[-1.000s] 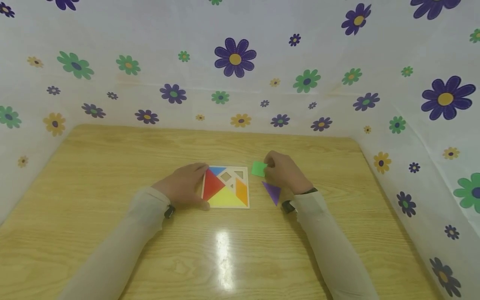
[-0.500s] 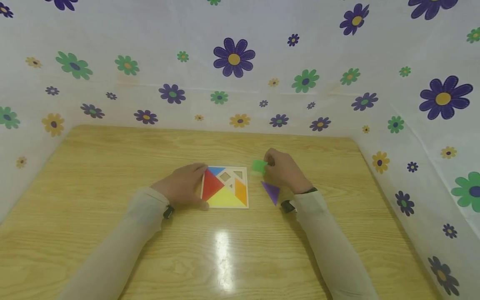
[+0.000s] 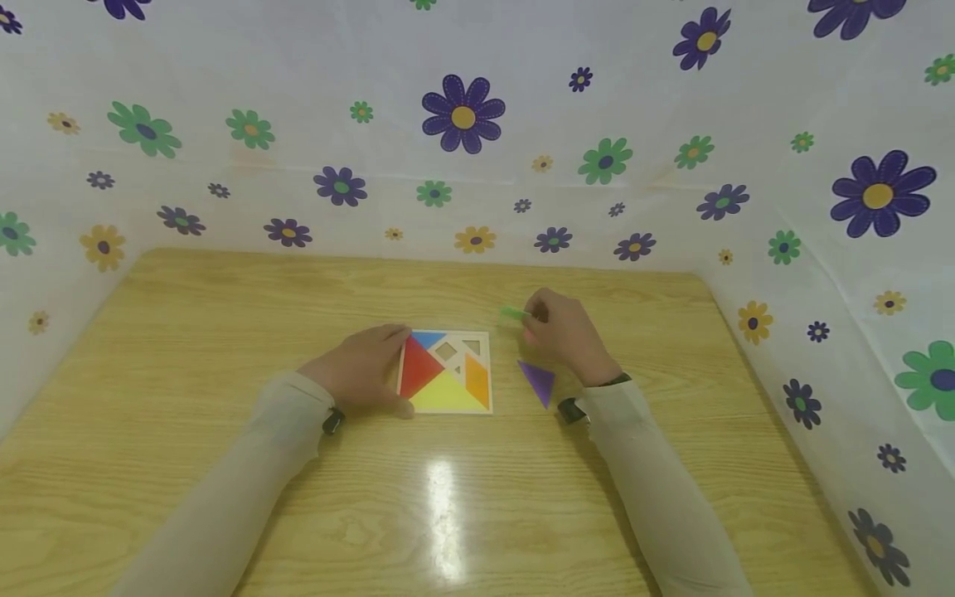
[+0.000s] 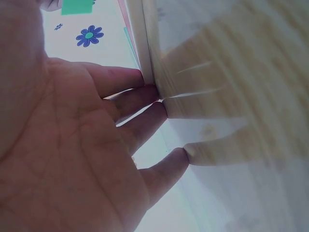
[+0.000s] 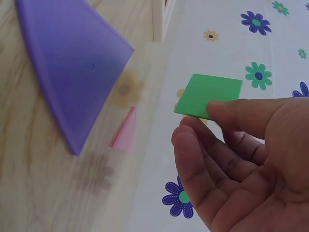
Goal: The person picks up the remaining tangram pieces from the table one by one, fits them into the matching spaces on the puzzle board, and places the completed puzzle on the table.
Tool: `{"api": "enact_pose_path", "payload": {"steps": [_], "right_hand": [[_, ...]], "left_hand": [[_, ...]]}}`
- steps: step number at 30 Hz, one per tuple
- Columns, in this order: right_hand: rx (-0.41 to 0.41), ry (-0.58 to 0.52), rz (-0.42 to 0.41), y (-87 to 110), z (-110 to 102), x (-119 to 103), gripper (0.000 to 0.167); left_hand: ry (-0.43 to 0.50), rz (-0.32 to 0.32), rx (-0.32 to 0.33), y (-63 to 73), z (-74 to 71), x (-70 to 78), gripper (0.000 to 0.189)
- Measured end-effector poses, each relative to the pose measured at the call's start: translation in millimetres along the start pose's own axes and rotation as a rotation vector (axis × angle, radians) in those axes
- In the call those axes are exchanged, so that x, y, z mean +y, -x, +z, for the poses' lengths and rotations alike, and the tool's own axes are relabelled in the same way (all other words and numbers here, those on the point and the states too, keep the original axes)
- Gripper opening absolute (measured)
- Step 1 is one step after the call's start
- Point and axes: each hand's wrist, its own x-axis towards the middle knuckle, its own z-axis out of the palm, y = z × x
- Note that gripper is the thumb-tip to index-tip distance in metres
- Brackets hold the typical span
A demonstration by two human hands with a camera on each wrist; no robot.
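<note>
My right hand (image 3: 565, 336) pinches a green square tile (image 5: 210, 94) between thumb and fingers, off the table; in the head view it appears nearly edge-on. Below that hand, a small pink triangle (image 5: 126, 133) lies on the table, mostly covered in the head view. Just right of the tangram board (image 3: 459, 350) lies a purple triangle (image 3: 537, 383). Red, blue, yellow and orange pieces fill parts of the board; square and triangular slots show bare. At the board's left side rests my left hand (image 3: 358, 371), fingers extended, fingertips touching its edge and the table (image 4: 231, 96).
A white cloth with printed flowers (image 3: 462, 114) stands behind and along both sides of the wooden table (image 3: 358, 514). Dark bands circle both wrists. A bright reflection lies on the tabletop in front of the board.
My right hand has lifted slightly away from me, and the green square has tilted from flat to nearly edge-on, exposing some pink below. My left hand and the board stay put.
</note>
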Motion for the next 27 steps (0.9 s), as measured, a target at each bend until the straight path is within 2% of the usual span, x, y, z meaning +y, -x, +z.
{"api": "enact_pose_path", "payload": {"steps": [5, 21, 27], "right_hand": [[0.036, -0.009, -0.004, 1.8, -2.5, -3.1, 0.015], [0.042, -0.084, -0.021, -0.2, 0.3, -3.7, 0.012], [0.03, -0.088, 0.017, 1.0, -0.5, -4.7, 0.017]], "left_hand": [[0.002, -0.001, -0.005, 1.2, -1.9, 0.7, 0.125], [0.001, 0.006, 0.009, 1.7, 1.3, -2.7, 0.128], [0.0, 0.008, 0.008, 2.2, -0.1, -0.4, 0.127]]}}
